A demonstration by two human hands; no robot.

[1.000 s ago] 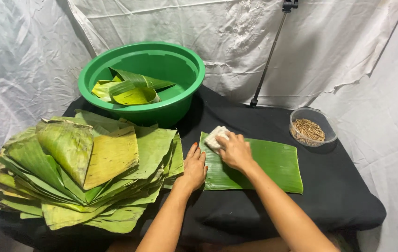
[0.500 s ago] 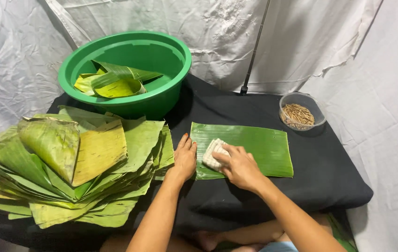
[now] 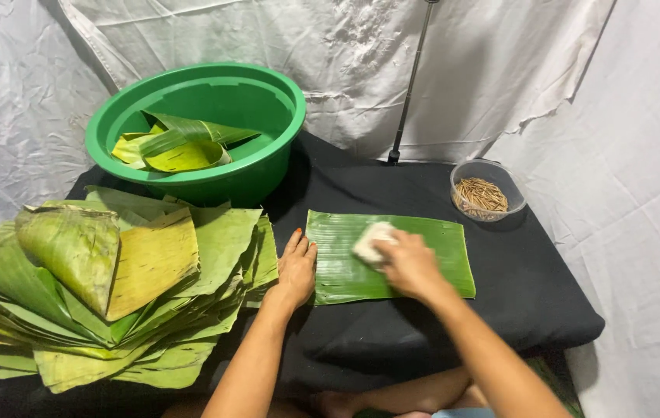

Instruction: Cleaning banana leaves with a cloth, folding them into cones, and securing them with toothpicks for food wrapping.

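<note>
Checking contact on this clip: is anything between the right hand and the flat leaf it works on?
Yes: a white cloth lies under the right hand, pressed onto the flat leaf. The left hand rests bare at the leaf's left edge.

Place looked like makeshift home food-prep corner, not proper kitchen. Crumpled white sheeting (image 3: 547,70) hung as backdrop all round. Low counter (image 3: 392,333) was draped in black cloth. Green plastic basin (image 3: 268,155) and big stack of banana leaves (image 3: 105,294) sat on it; slim stand pole (image 3: 410,85) rose behind.
</note>
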